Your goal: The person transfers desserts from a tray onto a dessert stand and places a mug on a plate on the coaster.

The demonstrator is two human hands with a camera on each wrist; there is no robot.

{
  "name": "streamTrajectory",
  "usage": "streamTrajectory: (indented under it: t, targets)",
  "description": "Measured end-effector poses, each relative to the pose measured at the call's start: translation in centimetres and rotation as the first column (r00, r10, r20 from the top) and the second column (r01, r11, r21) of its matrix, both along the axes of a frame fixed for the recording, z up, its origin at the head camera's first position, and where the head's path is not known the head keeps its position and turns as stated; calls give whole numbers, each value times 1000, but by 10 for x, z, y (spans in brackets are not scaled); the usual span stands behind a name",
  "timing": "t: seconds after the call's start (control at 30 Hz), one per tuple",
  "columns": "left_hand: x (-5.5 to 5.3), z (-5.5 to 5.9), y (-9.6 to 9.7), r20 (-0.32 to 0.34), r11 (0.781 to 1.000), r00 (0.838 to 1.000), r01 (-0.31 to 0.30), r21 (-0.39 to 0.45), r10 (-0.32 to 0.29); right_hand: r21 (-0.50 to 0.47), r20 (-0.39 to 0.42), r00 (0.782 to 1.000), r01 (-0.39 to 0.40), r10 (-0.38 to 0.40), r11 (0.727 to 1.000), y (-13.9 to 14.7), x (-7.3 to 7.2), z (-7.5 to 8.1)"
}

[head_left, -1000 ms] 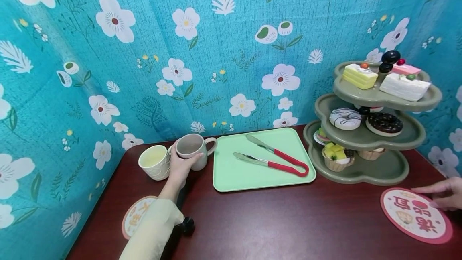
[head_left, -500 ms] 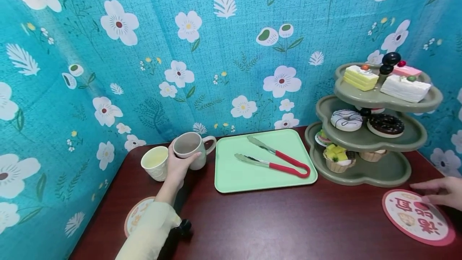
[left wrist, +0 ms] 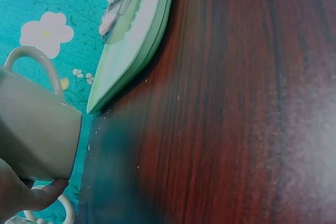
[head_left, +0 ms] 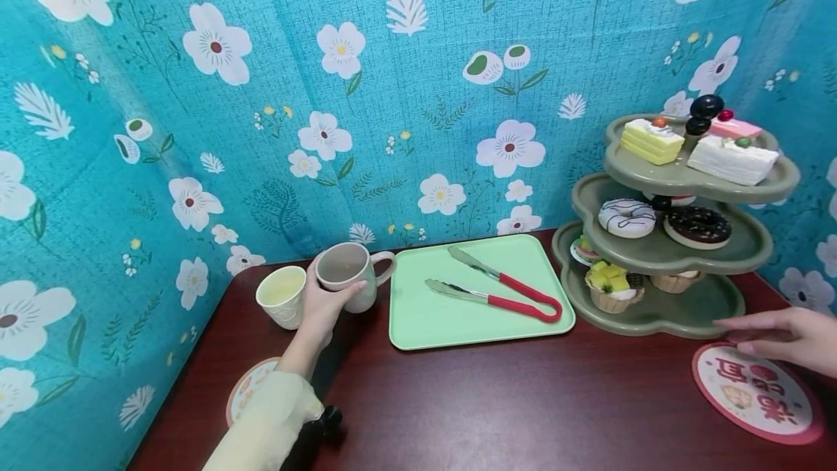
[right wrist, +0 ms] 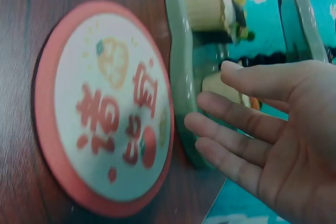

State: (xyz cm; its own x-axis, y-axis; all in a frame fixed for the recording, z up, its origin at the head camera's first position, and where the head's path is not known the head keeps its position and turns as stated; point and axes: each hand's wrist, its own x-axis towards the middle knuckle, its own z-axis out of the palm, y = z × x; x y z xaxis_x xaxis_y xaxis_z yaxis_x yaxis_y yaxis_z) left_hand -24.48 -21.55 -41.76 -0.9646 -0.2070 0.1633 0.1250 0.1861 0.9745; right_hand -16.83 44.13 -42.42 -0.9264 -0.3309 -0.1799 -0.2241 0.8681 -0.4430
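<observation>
My left hand (head_left: 322, 310) grips a grey mug (head_left: 361, 296) from its left side, with thumb and fingers around the body. The mug's handle points right, close to the tray's left edge. Just left of that hand stands a cream embossed cup (head_left: 282, 304), partly covered by it. At the far right my right hand (head_left: 791, 338) is held with fingers extended and nothing in them. It is over the far edge of a round red-rimmed coaster (head_left: 745, 392), its fingertips near the bottom tier of a green three-tier stand (head_left: 709, 311). In the right wrist view the fingers (right wrist: 231, 156) are spread.
A light green tray (head_left: 418, 325) at the back holds red-handled tongs (head_left: 523, 307). Toy cakes (head_left: 732, 160), doughnuts (head_left: 697, 227) and cupcakes (head_left: 611, 289) fill the stand. Another round coaster (head_left: 245, 384) lies beneath my left sleeve. A floral curtain (head_left: 405, 93) hangs behind the table.
My right hand has shifted from over the coaster toward its far edge and the stand. My left hand stays on the mug, almost still. The head view has shifted slightly.
</observation>
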Motion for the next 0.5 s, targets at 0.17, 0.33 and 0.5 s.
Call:
streamTrajectory:
  t: [0.17,0.33,0.5]
  targets:
    - [7,3,2,-10,1000,1000,22,-13,-22,25,48,999,-11,10,1000,-23,-1,16]
    - [14,3,6,-23,999,999,34,-6,-34,-9,10,999,33,-33,999,-46,1,26]
    - [20,2,8,-23,998,998,59,25,-59,-85,-123,991,47,-57,995,-69,8,29]
